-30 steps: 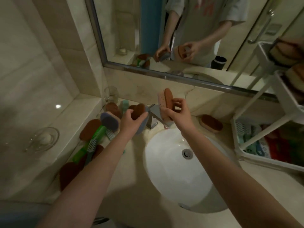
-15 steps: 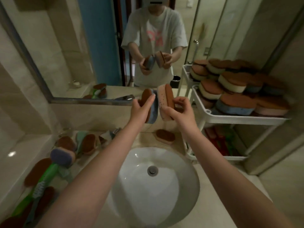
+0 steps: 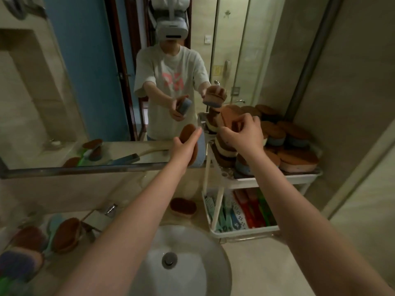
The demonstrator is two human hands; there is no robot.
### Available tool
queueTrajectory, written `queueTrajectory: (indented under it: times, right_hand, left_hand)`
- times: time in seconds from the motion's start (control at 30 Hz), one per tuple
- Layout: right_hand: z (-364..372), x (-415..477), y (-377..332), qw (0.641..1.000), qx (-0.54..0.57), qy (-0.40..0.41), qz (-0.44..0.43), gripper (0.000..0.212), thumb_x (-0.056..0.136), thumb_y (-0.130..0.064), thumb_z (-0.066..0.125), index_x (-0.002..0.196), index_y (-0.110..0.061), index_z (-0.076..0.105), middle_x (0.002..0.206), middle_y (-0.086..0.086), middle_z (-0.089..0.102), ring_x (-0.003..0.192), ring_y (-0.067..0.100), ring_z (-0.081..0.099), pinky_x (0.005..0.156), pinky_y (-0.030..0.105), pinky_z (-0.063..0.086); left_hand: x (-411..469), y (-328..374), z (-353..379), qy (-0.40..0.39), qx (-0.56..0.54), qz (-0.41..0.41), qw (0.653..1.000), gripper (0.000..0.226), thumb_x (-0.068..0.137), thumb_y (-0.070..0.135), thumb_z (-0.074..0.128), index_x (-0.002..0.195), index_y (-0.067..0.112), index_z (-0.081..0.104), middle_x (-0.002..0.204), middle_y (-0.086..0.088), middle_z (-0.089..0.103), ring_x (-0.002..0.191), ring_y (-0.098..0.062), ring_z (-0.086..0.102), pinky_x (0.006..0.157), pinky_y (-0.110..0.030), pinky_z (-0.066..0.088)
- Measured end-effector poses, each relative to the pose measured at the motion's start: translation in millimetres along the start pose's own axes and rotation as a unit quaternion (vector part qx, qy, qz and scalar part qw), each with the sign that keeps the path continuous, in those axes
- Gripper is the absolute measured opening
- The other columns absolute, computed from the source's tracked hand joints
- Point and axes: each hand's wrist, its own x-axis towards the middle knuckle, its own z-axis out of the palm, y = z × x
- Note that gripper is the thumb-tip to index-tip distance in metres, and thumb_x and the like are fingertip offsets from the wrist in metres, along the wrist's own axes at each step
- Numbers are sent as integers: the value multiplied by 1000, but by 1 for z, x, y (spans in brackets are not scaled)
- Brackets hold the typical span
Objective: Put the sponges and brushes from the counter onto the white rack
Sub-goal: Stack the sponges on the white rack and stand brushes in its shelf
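Observation:
My left hand (image 3: 184,147) grips a blue sponge with a brown scouring face (image 3: 193,144), held upright just left of the white rack (image 3: 275,180). My right hand (image 3: 243,133) holds a brown-topped sponge (image 3: 229,122) over the rack's top shelf, above a pile of several brown-topped sponges (image 3: 297,160). The rack's bottom shelf holds several brushes (image 3: 241,212). One brown sponge (image 3: 183,207) lies on the counter behind the sink. More sponges (image 3: 66,235) and a purple one (image 3: 19,263) lie at the left with a green brush handle (image 3: 5,284).
A white sink basin (image 3: 192,263) sits below my arms, with a chrome faucet (image 3: 102,214) at its left. A large mirror (image 3: 85,82) covers the wall ahead. A wall corner stands close on the right of the rack.
Both hands have carried their sponges up and to the right. The right hand's sponge has gone from in front of the rack to over the top shelf's pile.

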Motion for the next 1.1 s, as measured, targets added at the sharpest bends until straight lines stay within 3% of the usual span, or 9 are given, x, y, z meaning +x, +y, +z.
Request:
queueTrajectory:
  times: [0.17, 0.33, 0.43, 0.63, 0.7, 0.8, 0.87, 0.97, 1.1]
  right_hand:
    - [12, 22, 0, 990, -140, -29, -21, 57, 80, -49, 64, 121, -13, 50, 127, 11, 44, 108, 30, 53, 87, 42, 52]
    - [20, 18, 1, 966, -247, -49, -63, 55, 84, -48, 60, 123, -11, 47, 127, 13, 45, 116, 34, 45, 79, 42, 47]
    - [23, 14, 1, 947, -308, -25, -82, 50, 88, -50, 52, 119, -10, 51, 127, 14, 49, 120, 34, 41, 85, 44, 45]
    - [21, 5, 5, 940, -324, -2, -107, 53, 92, -52, 44, 118, -8, 55, 125, 15, 50, 120, 35, 40, 91, 45, 39]
    - [20, -3, 6, 954, -270, 36, -124, 47, 92, -48, 48, 117, -8, 57, 120, 15, 53, 115, 35, 43, 86, 44, 41]
    - [15, -20, 8, 981, -94, 68, -154, 38, 91, -39, 55, 116, -10, 60, 111, 12, 57, 105, 30, 50, 81, 41, 46]
    - [7, -32, 7, 990, 49, 27, -126, 37, 92, -38, 56, 119, -12, 59, 110, 5, 59, 101, 20, 55, 82, 34, 49]
    - [-9, -52, 4, 974, 217, -52, -30, 36, 92, -41, 57, 120, -19, 60, 102, -10, 62, 92, 5, 59, 75, 21, 51]
    - [-27, -64, 15, 950, 293, -108, 17, 25, 91, -38, 59, 109, -21, 65, 94, -7, 66, 82, 4, 63, 59, 13, 49]
  left_hand:
    - [11, -2, -5, -9, 6, -9, 1000, 86, 72, 64, 63, 136, 14, 35, 129, -10, 49, 116, -30, 51, 100, -49, 44]
    - [14, -8, -15, -20, 12, -11, 1000, 85, 71, 67, 61, 135, 17, 35, 126, -9, 51, 112, -30, 53, 98, -50, 45]
    - [13, -11, -16, -6, 10, -11, 1000, 82, 75, 64, 60, 136, 15, 34, 127, -10, 50, 113, -30, 53, 98, -50, 45]
    - [7, -12, -13, 7, -27, -20, 999, 80, 77, 66, 56, 136, 16, 36, 127, -9, 50, 112, -28, 52, 97, -46, 45]
    - [3, -12, -10, 1, -41, -22, 999, 81, 77, 67, 54, 138, 18, 34, 128, -8, 50, 113, -28, 52, 99, -46, 44]
    - [-7, -8, -5, -6, -46, -2, 999, 73, 81, 66, 50, 136, 20, 37, 131, -6, 51, 117, -28, 52, 102, -47, 42]
    - [-14, -6, -1, -10, -2, 39, 999, 63, 89, 61, 42, 136, 19, 39, 129, -1, 50, 117, -24, 51, 101, -41, 42]
    - [-31, -2, 6, -19, 114, 144, 983, 41, 99, 44, 29, 122, 13, 46, 105, -1, 50, 99, -20, 50, 82, -30, 38]
    - [-51, 0, 20, -45, 194, 259, 945, 25, 100, 33, 33, 95, 14, 49, 80, 4, 49, 78, -13, 50, 69, -29, 37]
